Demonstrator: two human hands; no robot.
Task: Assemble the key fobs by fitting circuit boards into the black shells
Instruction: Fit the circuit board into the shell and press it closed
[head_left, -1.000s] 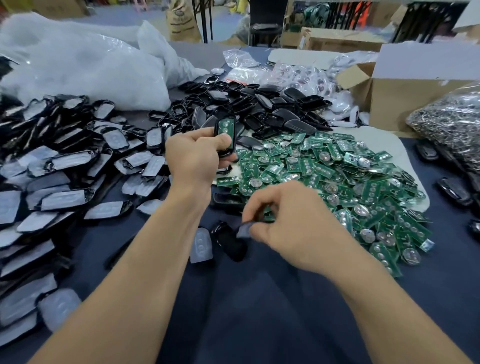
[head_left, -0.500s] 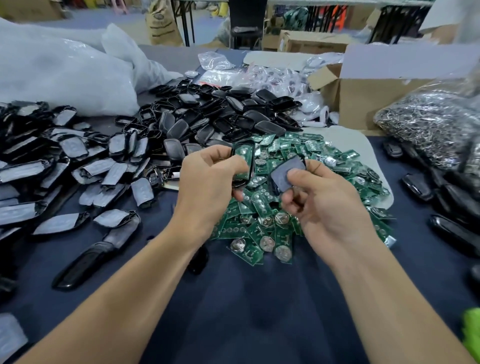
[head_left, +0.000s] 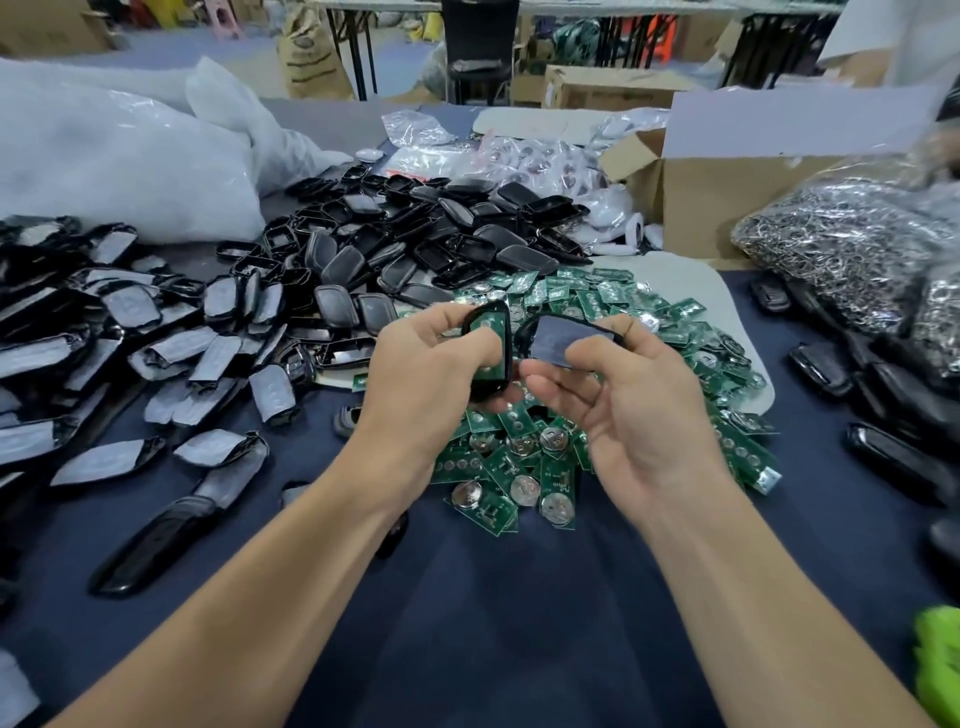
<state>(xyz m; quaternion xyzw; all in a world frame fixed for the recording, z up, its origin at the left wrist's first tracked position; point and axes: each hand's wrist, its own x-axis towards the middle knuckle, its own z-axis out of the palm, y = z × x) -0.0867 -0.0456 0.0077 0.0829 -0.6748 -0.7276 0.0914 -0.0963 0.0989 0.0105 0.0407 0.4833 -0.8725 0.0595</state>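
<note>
While both hands hover above the pile of green circuit boards (head_left: 524, 467), your left hand (head_left: 426, 379) grips a black shell (head_left: 488, 392), fingers curled behind it and thumb pressed across its front. A circuit board (head_left: 497, 358) sits inside this shell, green face towards you, with the shell standing roughly upright.

Your right hand (head_left: 639, 415) pinches a second shell (head_left: 556, 340) between the thumb on its near edge and the index finger below; the remaining fingers are loosely curled beneath. This part shows a grey film over its face and a black rim at its left end. The two parts are just beside each other at the same height (whether their edges touch cannot be determined).

Surrounding stock, for reference:
- A heap of bare black shells (head_left: 415, 228) lies beyond the boards, towards the far side of the table.
- Film-covered shells (head_left: 130, 332) spread across the left side of the navy cloth (head_left: 493, 623).
- More dark shells (head_left: 893, 457) lie along the right edge.
- A white plastic bag (head_left: 104, 156) sits at far left.
- A cardboard box (head_left: 727, 197) stands at far right, with a bag of metal rings (head_left: 841, 244) just beside it
</note>
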